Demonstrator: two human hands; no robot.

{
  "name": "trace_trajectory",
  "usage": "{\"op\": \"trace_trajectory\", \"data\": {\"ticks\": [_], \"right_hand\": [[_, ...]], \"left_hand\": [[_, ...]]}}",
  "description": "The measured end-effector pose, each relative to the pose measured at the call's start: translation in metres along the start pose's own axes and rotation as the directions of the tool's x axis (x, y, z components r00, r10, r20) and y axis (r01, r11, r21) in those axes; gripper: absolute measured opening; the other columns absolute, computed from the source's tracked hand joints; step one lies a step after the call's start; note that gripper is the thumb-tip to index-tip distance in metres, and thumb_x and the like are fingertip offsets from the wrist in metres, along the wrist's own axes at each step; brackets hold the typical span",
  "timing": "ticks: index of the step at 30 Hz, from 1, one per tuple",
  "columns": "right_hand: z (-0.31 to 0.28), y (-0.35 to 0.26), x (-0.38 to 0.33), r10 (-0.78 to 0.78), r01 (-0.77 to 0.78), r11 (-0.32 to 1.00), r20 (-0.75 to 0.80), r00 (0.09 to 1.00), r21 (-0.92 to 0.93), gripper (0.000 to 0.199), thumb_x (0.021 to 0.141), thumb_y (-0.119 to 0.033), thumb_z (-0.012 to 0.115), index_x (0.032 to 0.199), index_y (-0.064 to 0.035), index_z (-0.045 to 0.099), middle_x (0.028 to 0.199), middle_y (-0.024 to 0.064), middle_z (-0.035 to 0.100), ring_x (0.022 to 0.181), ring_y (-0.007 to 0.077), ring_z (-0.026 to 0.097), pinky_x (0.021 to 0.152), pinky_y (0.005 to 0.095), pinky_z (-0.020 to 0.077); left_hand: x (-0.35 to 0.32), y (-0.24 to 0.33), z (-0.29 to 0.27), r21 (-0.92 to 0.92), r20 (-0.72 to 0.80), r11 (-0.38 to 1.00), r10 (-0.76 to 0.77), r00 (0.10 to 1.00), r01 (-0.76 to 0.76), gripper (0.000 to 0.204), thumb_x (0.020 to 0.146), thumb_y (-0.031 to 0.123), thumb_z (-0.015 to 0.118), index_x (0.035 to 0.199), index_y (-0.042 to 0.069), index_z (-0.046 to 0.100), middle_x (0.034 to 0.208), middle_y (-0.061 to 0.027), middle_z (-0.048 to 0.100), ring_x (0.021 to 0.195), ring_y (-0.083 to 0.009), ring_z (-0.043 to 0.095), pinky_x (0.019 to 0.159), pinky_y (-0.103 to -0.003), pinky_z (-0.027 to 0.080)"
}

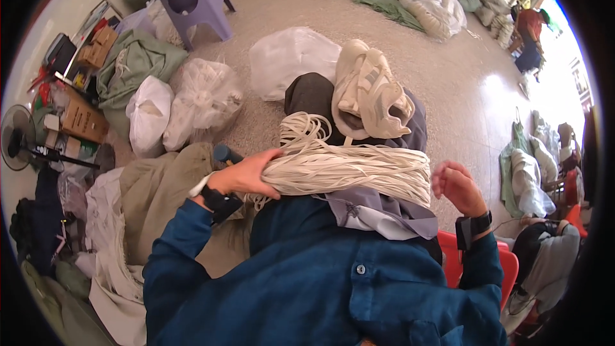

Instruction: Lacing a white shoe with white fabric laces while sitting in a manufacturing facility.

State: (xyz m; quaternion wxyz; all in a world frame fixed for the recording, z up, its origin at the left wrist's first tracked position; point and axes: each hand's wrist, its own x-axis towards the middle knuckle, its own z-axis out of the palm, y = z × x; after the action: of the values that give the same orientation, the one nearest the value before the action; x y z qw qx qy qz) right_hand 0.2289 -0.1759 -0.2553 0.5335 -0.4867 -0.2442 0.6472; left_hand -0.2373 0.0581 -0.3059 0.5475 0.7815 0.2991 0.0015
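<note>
Cream laces beside beige shoes; left fingers clasp them, right fingers loosely bent

Soft, matt textile across my lap, with shinier plastic around me.
My bundle of laces looks like flat, matt woven cloth; the shoe mixes smooth and textured panels. My shirt is smooth cloth with a faint sheen. The clear bag is crinkled, glossy plastic, the purple chair smooth plastic, the cardboard box matt, the speckled floor glossy where light strikes.
</note>
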Motion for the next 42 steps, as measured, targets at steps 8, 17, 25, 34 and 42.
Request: {"op": "trace_trajectory", "data": {"ticks": [8, 17, 25, 34, 42], "right_hand": [[0.133, -0.054, 0.092, 0.072, 0.205, 0.751, 0.386, 0.92, -0.628, 0.02, 0.1, -0.014, 0.06, 0.11, 0.0016, 0.066, 0.099, 0.0076, 0.07, 0.089, 0.0135, 0.066, 0.081, 0.0286, 0.0547], [0.216, 0.047, 0.161, 0.246, 0.609, 0.355, 0.699, 0.671, -0.709, 0.061, 0.084, -0.039, 0.075, 0.129, -0.0004, 0.059, 0.111, 0.0226, 0.07, 0.104, 0.038, 0.068, 0.091, 0.043, 0.0536], [0.214, 0.049, 0.157, 0.243, 0.384, 0.539, 0.575, 0.781, -0.75, 0.053, 0.079, -0.015, 0.075, 0.127, 0.0036, 0.062, 0.109, 0.0143, 0.073, 0.099, 0.0188, 0.068, 0.091, 0.0316, 0.052], [0.215, -0.015, 0.127, 0.238, 0.244, 0.672, 0.517, 0.822, -0.699, 0.051, 0.08, -0.01, 0.074, 0.127, 0.0028, 0.063, 0.111, 0.0072, 0.071, 0.103, 0.0137, 0.064, 0.094, 0.0293, 0.0495], [0.189, -0.034, 0.129, 0.141, 0.133, 0.853, 0.467, 0.873, -0.505, 0.053, 0.082, -0.014, 0.073, 0.13, 0.0052, 0.06, 0.117, 0.0083, 0.069, 0.107, 0.0154, 0.062, 0.099, 0.0301, 0.047]], "left_hand": [[0.003, -0.008, 0.04, 0.276, -0.205, 0.958, 0.139, 0.969, -0.08, 0.077, 0.068, 0.022, 0.088, 0.134, 0.001, 0.054, 0.118, -0.0202, 0.066, 0.109, -0.037, 0.066, 0.094, -0.041, 0.052], [-0.023, 0.025, 0.041, 0.146, -0.438, 0.947, 0.32, 0.84, -0.285, 0.07, 0.075, 0.021, 0.086, 0.136, 0.004, 0.055, 0.124, -0.0152, 0.066, 0.117, -0.03, 0.064, 0.099, -0.038, 0.05], [-0.072, -0.016, -0.018, -0.204, -0.504, 0.968, 0.023, 0.863, -0.145, 0.062, 0.081, 0.015, 0.081, 0.137, 0.002, 0.056, 0.13, -0.0114, 0.065, 0.126, -0.0216, 0.058, 0.111, -0.036, 0.041], [-0.012, 0.04, 0.02, 0.119, -0.335, 0.941, 0.338, 0.879, -0.317, 0.082, 0.07, 0.012, 0.087, 0.143, 0.005, 0.049, 0.138, -0.0129, 0.056, 0.13, -0.0239, 0.052, 0.11, -0.036, 0.04], [0.027, 0.062, -0.006, -0.195, -0.211, 0.926, 0.282, 0.936, -0.323, 0.06, 0.072, 0.01, 0.084, 0.126, 0.001, 0.062, 0.113, -0.0075, 0.071, 0.101, -0.0154, 0.065, 0.093, -0.032, 0.051]]}}
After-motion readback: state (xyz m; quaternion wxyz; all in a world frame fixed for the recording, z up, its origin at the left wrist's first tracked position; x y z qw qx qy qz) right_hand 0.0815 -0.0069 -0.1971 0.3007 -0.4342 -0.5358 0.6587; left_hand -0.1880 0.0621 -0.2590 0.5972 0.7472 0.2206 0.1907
